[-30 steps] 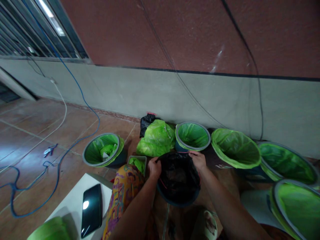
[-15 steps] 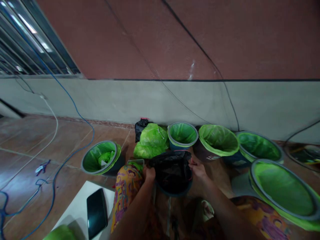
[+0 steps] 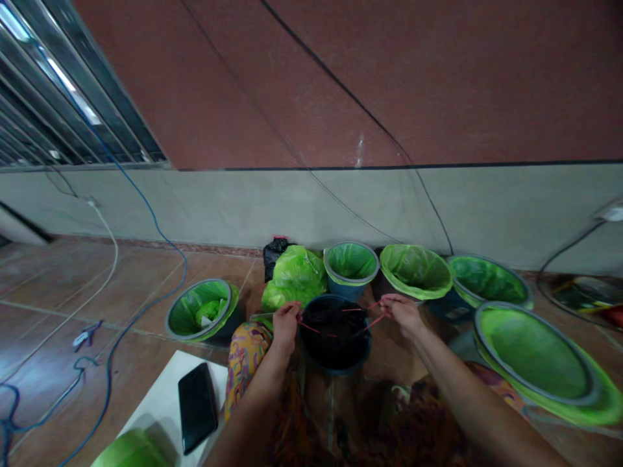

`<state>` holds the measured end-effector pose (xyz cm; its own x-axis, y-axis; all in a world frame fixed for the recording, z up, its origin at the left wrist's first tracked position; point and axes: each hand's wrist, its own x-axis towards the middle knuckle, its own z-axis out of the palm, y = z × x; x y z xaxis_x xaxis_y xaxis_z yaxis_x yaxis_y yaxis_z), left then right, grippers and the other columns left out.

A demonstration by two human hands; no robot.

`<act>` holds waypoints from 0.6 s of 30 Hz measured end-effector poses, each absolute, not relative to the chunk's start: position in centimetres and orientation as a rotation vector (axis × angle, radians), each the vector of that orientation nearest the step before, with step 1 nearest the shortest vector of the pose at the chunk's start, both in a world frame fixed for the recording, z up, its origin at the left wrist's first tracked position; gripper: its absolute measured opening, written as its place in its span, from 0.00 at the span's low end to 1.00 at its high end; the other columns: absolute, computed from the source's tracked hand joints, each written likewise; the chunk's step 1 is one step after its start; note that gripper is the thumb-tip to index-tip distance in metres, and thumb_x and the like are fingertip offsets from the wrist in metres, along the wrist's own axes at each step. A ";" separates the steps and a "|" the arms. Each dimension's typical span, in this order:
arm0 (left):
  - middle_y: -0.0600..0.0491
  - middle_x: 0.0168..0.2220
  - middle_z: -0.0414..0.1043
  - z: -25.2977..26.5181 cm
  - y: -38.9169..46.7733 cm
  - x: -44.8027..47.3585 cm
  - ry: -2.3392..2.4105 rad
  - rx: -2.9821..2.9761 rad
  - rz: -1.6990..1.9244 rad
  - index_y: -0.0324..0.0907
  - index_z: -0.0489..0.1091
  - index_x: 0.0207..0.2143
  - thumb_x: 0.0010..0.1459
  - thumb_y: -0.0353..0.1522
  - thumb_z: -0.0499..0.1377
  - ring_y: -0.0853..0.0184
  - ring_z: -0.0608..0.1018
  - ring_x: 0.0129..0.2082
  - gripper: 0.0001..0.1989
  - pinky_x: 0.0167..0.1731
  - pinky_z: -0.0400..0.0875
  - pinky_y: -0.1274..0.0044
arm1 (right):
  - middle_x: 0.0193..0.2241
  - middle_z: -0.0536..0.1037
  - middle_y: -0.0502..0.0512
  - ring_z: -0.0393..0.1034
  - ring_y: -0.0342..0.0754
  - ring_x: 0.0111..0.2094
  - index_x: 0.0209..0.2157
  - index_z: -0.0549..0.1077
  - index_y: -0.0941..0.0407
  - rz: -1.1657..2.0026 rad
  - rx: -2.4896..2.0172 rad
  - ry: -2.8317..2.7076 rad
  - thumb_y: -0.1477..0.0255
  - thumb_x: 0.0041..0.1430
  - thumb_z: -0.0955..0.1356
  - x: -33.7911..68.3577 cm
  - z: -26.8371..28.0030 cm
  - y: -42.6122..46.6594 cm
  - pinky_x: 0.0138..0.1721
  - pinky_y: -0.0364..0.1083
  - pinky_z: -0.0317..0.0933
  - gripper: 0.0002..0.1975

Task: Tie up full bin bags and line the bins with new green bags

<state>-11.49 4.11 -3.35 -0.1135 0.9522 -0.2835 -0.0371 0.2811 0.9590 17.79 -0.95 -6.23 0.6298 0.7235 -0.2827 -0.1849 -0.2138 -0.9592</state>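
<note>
Between my knees stands a dark bin with a black garbage bag gathered inside it. My left hand pinches the bag's red drawstring at the bin's left side. On the right, my right hand grips the same drawstring, which runs in two strands from my fingers to the bag. The string is pulled out to both sides above the bin. The bag's lower part is hidden in the dark of the bin.
Several bins lined with green bags stand around, including a left bin and a right bin. Near the wall lie a bunched green bag and a black bag. A phone rests on a white surface. A blue cable crosses the floor.
The bag's black mouth, held spread above the bin before, has drawn in and dropped into it. My hands have moved up and apart, now pulling the red drawstring.
</note>
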 end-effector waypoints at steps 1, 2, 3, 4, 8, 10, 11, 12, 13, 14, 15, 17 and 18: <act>0.54 0.27 0.76 -2.5 3.8 -10.9 1.328 0.970 1.076 0.39 0.77 0.30 0.50 0.33 0.60 0.71 0.75 0.26 0.08 0.31 0.70 0.78 | 0.20 0.77 0.53 0.68 0.45 0.22 0.24 0.75 0.58 0.934 -1.548 -0.507 0.69 0.38 0.73 17.3 -5.4 -0.9 0.26 0.45 0.62 0.09; 0.53 0.29 0.77 -1.7 3.5 -10.2 1.259 1.040 1.049 0.39 0.77 0.31 0.49 0.34 0.60 0.70 0.75 0.28 0.09 0.33 0.70 0.78 | 0.21 0.76 0.52 0.68 0.44 0.22 0.25 0.75 0.58 0.983 -1.519 -0.572 0.67 0.38 0.73 16.6 -4.6 -0.7 0.27 0.44 0.62 0.11; 0.53 0.29 0.77 -1.0 3.3 -9.4 1.199 1.127 1.005 0.40 0.78 0.31 0.50 0.34 0.60 0.70 0.76 0.29 0.09 0.34 0.71 0.77 | 0.21 0.76 0.51 0.68 0.44 0.23 0.25 0.75 0.57 1.019 -1.491 -0.657 0.65 0.39 0.73 15.8 -3.8 -0.5 0.28 0.44 0.62 0.12; 0.53 0.30 0.78 -0.4 3.1 -8.5 1.139 1.219 0.947 0.40 0.79 0.32 0.50 0.34 0.60 0.69 0.76 0.30 0.09 0.36 0.71 0.77 | 0.21 0.76 0.50 0.67 0.44 0.24 0.26 0.76 0.57 1.028 -1.467 -0.764 0.63 0.40 0.73 15.0 -2.9 -0.2 0.29 0.44 0.61 0.13; 0.52 0.31 0.78 0.6 4.0 -5.6 0.970 1.531 0.806 0.41 0.80 0.30 0.52 0.32 0.59 0.66 0.77 0.34 0.09 0.41 0.70 0.75 | 0.25 0.77 0.49 0.68 0.44 0.29 0.27 0.77 0.56 0.970 -1.376 -1.227 0.65 0.49 0.69 11.7 -0.1 1.3 0.34 0.44 0.61 0.09; 0.53 0.31 0.78 0.5 5.0 -4.9 0.959 1.606 0.796 0.41 0.79 0.28 0.52 0.31 0.59 0.66 0.76 0.35 0.08 0.42 0.70 0.75 | 0.26 0.78 0.49 0.69 0.45 0.31 0.28 0.77 0.55 0.941 -1.334 -1.347 0.66 0.52 0.68 11.1 0.5 1.9 0.36 0.44 0.61 0.09; 0.53 0.30 0.78 0.3 5.5 -4.8 0.956 1.598 0.781 0.41 0.79 0.28 0.52 0.31 0.59 0.67 0.76 0.34 0.08 0.42 0.70 0.75 | 0.26 0.77 0.49 0.69 0.45 0.31 0.28 0.77 0.55 0.937 -1.324 -1.344 0.65 0.52 0.67 11.0 0.4 2.1 0.36 0.44 0.61 0.09; 0.53 0.30 0.78 0.2 6.1 -4.8 0.948 1.561 0.757 0.41 0.79 0.29 0.52 0.31 0.59 0.67 0.76 0.33 0.08 0.42 0.70 0.75 | 0.26 0.77 0.49 0.69 0.45 0.30 0.28 0.76 0.55 0.949 -1.322 -1.298 0.64 0.52 0.68 11.1 0.2 2.3 0.35 0.44 0.61 0.09; 0.53 0.30 0.78 0.0 6.6 -4.8 0.935 1.499 0.732 0.41 0.79 0.30 0.53 0.32 0.59 0.67 0.76 0.32 0.08 0.41 0.70 0.75 | 0.25 0.77 0.50 0.69 0.45 0.29 0.27 0.75 0.55 0.977 -1.321 -1.220 0.62 0.50 0.69 11.4 -0.1 2.5 0.34 0.44 0.61 0.10; 0.53 0.31 0.79 -0.2 7.0 -4.8 0.918 1.423 0.711 0.41 0.80 0.32 0.53 0.34 0.60 0.68 0.76 0.32 0.09 0.41 0.70 0.75 | 0.25 0.77 0.50 0.69 0.45 0.29 0.27 0.74 0.55 1.017 -1.313 -1.126 0.61 0.49 0.70 11.7 -0.4 2.6 0.33 0.44 0.61 0.12; 0.52 0.32 0.79 -0.4 7.4 -4.9 0.900 1.346 0.692 0.40 0.80 0.34 0.53 0.35 0.61 0.67 0.76 0.32 0.11 0.41 0.70 0.74 | 0.24 0.77 0.50 0.69 0.45 0.28 0.28 0.73 0.55 1.064 -1.300 -1.035 0.59 0.47 0.71 12.0 -0.7 2.7 0.32 0.44 0.61 0.14; 0.51 0.35 0.79 -1.0 8.1 -4.7 0.853 1.217 0.663 0.38 0.79 0.40 0.51 0.37 0.63 0.67 0.77 0.33 0.16 0.43 0.70 0.73 | 0.24 0.76 0.50 0.69 0.45 0.27 0.31 0.72 0.56 1.151 -1.273 -0.919 0.57 0.46 0.72 12.6 -1.2 3.0 0.31 0.44 0.62 0.17; 0.50 0.36 0.79 -1.3 8.4 -4.6 0.822 1.177 0.647 0.37 0.79 0.43 0.50 0.38 0.65 0.67 0.77 0.34 0.19 0.44 0.70 0.73 | 0.23 0.76 0.50 0.70 0.45 0.27 0.33 0.72 0.56 1.180 -1.263 -0.907 0.56 0.47 0.72 12.7 -1.4 3.2 0.32 0.44 0.62 0.18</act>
<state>-4.62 8.41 -1.34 0.5566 0.8028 -0.2137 -0.0193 0.2697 0.9627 12.74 3.24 -1.38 0.2022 0.9737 -0.1051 -0.1483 -0.0757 -0.9860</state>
